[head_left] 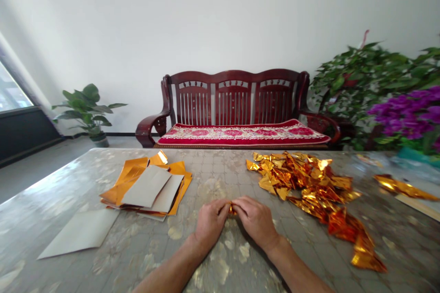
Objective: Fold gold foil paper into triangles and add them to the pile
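Both hands meet over the middle of the table. My left hand (212, 219) and my right hand (257, 219) pinch a small piece of gold foil paper (232, 209) between thumbs and fingers; most of it is hidden by them. To the left lies a loose stack of gold foil sheets (132, 171), some with the pale side up (147, 186). One pale sheet (80, 232) rests apart, nearer me. On the right spreads a heap of folded gold foil pieces (302, 178), trailing toward the front.
The table (206, 256) has a patterned, shiny cover. At its right edge lie another gold foil piece (402, 186) and clear plastic (374, 162). Behind stands a wooden bench (233, 91) with a red cushion (240, 139). Purple flowers (409, 112) and a potted plant (90, 110) flank it.
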A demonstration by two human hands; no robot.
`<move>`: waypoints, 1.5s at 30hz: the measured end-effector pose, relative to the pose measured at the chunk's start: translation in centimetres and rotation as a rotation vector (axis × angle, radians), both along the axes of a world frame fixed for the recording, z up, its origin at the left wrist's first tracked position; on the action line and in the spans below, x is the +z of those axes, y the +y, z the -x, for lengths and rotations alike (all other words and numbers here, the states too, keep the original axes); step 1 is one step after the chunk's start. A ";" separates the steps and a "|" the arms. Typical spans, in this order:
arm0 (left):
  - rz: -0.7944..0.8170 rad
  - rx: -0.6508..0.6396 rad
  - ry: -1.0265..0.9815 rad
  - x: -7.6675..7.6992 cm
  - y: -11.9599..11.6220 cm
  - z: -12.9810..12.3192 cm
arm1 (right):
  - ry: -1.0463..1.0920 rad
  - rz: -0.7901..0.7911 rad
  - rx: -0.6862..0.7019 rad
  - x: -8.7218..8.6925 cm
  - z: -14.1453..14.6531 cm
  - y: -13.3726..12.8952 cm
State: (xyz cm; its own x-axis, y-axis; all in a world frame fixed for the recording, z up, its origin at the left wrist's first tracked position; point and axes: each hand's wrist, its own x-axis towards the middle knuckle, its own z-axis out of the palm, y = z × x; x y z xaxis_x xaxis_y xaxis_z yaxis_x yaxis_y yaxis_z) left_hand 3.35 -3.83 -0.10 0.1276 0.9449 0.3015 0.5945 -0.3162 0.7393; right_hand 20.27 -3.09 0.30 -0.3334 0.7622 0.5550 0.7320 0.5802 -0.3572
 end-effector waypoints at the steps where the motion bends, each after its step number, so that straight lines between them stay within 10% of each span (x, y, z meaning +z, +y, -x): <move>1: 0.003 0.001 -0.005 0.0 0.0 0.0 | -0.003 -0.007 0.000 -0.1 0.0 0.1; 18: 0.397 0.097 -0.575 -0.2 1.6 0.4 | -0.050 -0.189 0.104 1.1 0.2 -0.6; 45: 0.440 -0.002 -0.503 -1.2 1.4 -0.2 | -0.157 -0.066 -0.014 -0.3 -1.0 0.5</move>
State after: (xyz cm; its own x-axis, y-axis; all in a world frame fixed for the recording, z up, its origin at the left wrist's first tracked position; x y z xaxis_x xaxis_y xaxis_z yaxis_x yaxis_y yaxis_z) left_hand 3.59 -2.43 -1.34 0.0742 0.9933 -0.0886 0.1430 0.0773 0.9867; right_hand 21.27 -2.62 -0.01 -0.4093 0.7313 0.5456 0.7842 0.5876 -0.1992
